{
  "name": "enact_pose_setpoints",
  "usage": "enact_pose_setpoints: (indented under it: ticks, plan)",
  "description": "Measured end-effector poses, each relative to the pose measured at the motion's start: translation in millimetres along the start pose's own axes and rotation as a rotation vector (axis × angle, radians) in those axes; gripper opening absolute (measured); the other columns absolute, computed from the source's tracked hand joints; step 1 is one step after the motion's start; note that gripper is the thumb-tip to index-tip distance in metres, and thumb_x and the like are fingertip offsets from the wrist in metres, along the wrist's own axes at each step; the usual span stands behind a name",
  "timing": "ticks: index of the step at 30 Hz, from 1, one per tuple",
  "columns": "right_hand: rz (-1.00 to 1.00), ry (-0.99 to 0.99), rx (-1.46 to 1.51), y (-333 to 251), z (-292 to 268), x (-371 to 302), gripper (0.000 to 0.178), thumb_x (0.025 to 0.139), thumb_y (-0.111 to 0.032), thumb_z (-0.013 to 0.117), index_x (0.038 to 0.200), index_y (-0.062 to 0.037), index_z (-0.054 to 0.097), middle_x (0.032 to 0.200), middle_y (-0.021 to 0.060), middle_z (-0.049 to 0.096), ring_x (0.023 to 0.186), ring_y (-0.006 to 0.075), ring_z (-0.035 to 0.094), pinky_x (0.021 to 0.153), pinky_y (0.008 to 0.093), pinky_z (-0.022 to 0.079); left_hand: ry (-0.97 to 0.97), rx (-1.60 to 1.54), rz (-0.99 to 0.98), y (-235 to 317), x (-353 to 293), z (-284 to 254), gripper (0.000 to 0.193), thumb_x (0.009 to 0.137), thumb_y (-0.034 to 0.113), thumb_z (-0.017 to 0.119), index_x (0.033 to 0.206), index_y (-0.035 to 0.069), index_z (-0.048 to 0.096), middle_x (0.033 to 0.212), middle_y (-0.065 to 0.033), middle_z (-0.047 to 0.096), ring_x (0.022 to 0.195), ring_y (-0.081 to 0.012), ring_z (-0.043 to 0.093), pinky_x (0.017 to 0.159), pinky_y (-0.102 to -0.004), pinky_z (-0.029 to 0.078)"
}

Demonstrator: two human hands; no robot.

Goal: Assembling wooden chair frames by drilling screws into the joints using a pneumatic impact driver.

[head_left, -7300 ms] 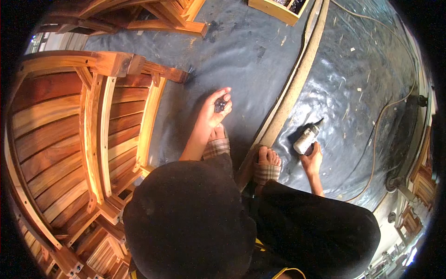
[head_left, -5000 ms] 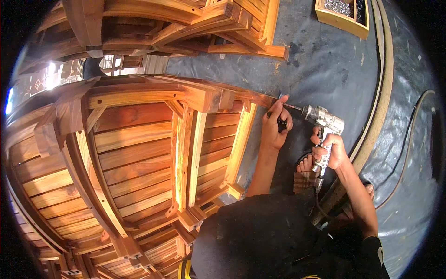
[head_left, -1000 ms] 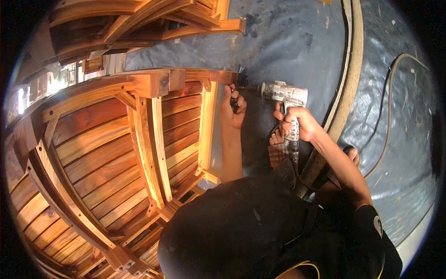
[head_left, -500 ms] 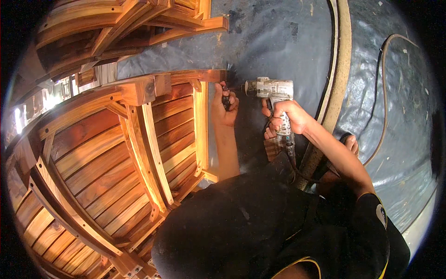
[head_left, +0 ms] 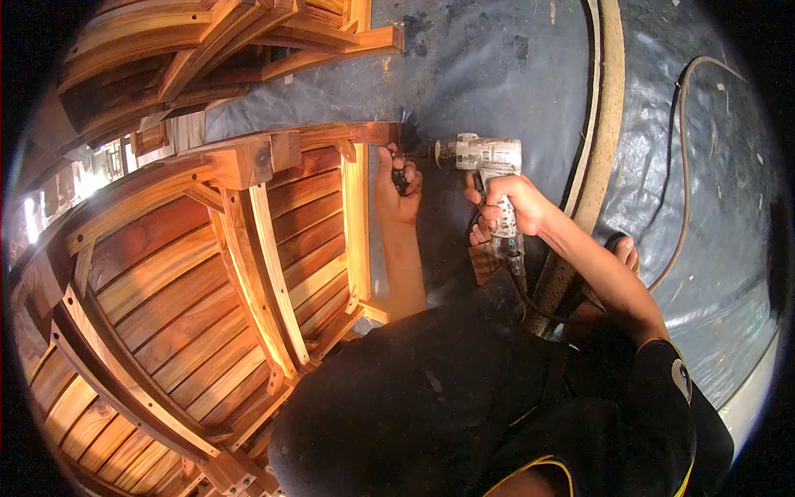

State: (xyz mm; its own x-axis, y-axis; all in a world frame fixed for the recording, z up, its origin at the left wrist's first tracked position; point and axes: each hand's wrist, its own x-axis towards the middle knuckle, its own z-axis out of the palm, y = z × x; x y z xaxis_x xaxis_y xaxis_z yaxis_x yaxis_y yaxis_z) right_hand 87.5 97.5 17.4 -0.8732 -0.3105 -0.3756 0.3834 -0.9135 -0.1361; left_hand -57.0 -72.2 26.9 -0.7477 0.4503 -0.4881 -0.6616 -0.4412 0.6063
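Note:
My right hand [head_left: 512, 205] grips the handle of a dusty white power drill [head_left: 484, 157], whose bit points left at the end of a wooden chair rail [head_left: 352, 134]. My left hand [head_left: 397, 186] sits at that rail end, fingers pinched around a small dark piece at the drill's tip. The chair [head_left: 240, 248], of reddish slatted wood, lies on its side to my left. My dark-clothed knees fill the lower middle of the view.
More wooden chair frames [head_left: 215, 41] are stacked at the upper left. A long pale wooden strip [head_left: 609, 99] runs down the right on grey plastic sheeting [head_left: 497, 66]. A cable [head_left: 687, 166] curves across the sheeting at right. My bare foot [head_left: 625, 253] rests beside the strip.
The drill has gone from lying on the sheeting to my right hand, then up to the chair rail. Over the last second the view has shifted slightly; both hands stay at the rail end.

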Motion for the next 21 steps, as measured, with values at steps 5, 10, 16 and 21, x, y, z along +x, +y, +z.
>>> enact_pose_setpoints:
  ticks: [5, 10, 16, 21]
  plan:
    - [-0.002, 0.037, 0.014, -1.2, 2.8, -1.2, 0.031, 0.063, 0.0, 0.047, 0.093, -0.0048, 0.052, 0.077, 0.0062, 0.052, 0.044, 0.012, 0.044, 0.041, 0.0297, 0.043, 0.063, 0.057, -0.004, -1.1, 0.4, 1.0, 0.022, 0.091, 0.03, 0.051, 0.096, 0.009, 0.052, 0.066, 0.001, 0.048, 0.051, -0.0111, 0.045, 0.038, -0.0208, 0.03]
    - [-0.003, 0.023, -0.01, -2.4, 0.2, 1.8, 0.032, 0.063, 0.001, 0.047, 0.094, -0.0048, 0.052, 0.076, 0.0062, 0.052, 0.045, 0.0122, 0.045, 0.042, 0.0285, 0.043, 0.066, 0.066, 0.02, -2.0, 1.6, -0.8, 0.02, 0.09, 0.029, 0.053, 0.095, 0.009, 0.052, 0.065, 0.0012, 0.048, 0.051, -0.0106, 0.045, 0.038, -0.0209, 0.029]
    - [0.02, 0.037, 0.004, -2.6, 2.0, 2.1, 0.031, 0.062, 0.001, 0.047, 0.093, -0.0047, 0.052, 0.076, 0.0062, 0.052, 0.044, 0.0119, 0.045, 0.042, 0.0283, 0.043, 0.07, 0.046, 0.002, -3.0, 3.6, -3.0, 0.022, 0.088, 0.031, 0.055, 0.093, 0.01, 0.052, 0.064, 0.0016, 0.048, 0.051, -0.0105, 0.045, 0.038, -0.0211, 0.029]
    - [0.026, 0.025, 0.032, -2.3, 2.2, 2.7, 0.031, 0.062, 0.001, 0.047, 0.092, -0.0045, 0.052, 0.075, 0.0058, 0.052, 0.044, 0.0112, 0.044, 0.042, 0.0273, 0.043, 0.074, 0.049, 0.01, -2.5, 1.2, -1.8, 0.021, 0.088, 0.03, 0.056, 0.093, 0.01, 0.052, 0.065, 0.0016, 0.048, 0.051, -0.0105, 0.045, 0.038, -0.0209, 0.028]
